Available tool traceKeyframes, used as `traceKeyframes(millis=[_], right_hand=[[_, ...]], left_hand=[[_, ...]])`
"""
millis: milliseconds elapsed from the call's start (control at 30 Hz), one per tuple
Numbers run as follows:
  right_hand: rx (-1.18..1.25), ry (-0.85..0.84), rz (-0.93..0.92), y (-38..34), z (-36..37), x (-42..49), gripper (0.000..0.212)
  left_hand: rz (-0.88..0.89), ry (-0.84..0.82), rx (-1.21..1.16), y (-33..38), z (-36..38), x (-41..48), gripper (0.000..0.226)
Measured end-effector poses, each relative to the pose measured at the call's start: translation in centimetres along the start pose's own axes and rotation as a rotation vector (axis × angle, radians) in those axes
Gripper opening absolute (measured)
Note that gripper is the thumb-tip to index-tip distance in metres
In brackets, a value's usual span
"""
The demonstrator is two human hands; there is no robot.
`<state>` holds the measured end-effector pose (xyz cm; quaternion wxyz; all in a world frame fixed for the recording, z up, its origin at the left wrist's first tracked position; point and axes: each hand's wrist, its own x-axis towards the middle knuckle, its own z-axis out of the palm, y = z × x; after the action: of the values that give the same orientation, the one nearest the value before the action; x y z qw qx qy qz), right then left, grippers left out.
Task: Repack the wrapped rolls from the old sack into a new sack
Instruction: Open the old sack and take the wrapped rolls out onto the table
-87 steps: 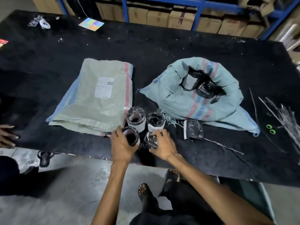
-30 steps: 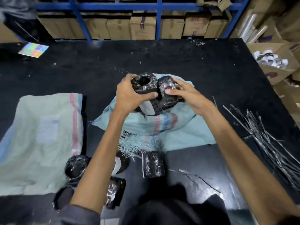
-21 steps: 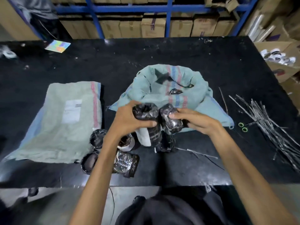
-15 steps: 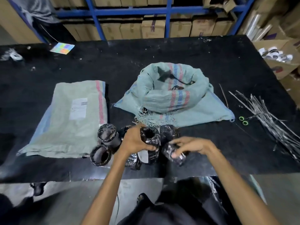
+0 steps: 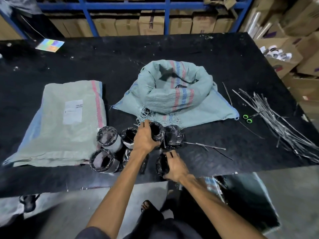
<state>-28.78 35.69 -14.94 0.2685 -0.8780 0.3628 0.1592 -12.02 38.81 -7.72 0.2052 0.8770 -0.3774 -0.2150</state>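
Several black plastic-wrapped rolls stand in a cluster on the black table [image 5: 207, 54] near its front edge. My left hand [image 5: 145, 138] grips one upright roll [image 5: 157, 131] in that cluster. My right hand [image 5: 174, 165] holds another roll [image 5: 162, 164] resting on the table just in front. The old sack [image 5: 174, 95], pale green with red and blue stripes, lies open and slumped behind the rolls. The new sack [image 5: 69, 121], folded flat with a white label, lies to the left, touching two rolls [image 5: 107, 138].
A pile of thin dark strips [image 5: 276, 121] and green-handled scissors [image 5: 247, 118] lie at the right. A coloured card [image 5: 50, 45] sits at the back left. Blue racking with cardboard boxes [image 5: 150, 23] stands behind the table. My feet show below the front edge.
Both hands lifted two rolls out of the old sack, carried them toward me and set them down among the cluster by the front edge.
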Motion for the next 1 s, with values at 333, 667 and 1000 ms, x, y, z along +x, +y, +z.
traceKeyframes(millis=[333, 667, 1000], right_hand=[[-0.135, 0.121, -0.044, -2.7, 2.1, 2.7, 0.101], [0.177, -0.124, -0.089, 1.0, -15.4, 4.3, 0.044], [0.371, 0.383, -0.046, 5.8, -30.9, 18.6, 0.033]], left_hand=[[-0.066, -0.103, 0.041, -2.4, 0.8, 2.4, 0.102], [0.079, -0.287, 0.105, 0.6, -6.9, 7.7, 0.080], [0.113, -0.106, -0.285, 11.0, -7.5, 21.3, 0.026]])
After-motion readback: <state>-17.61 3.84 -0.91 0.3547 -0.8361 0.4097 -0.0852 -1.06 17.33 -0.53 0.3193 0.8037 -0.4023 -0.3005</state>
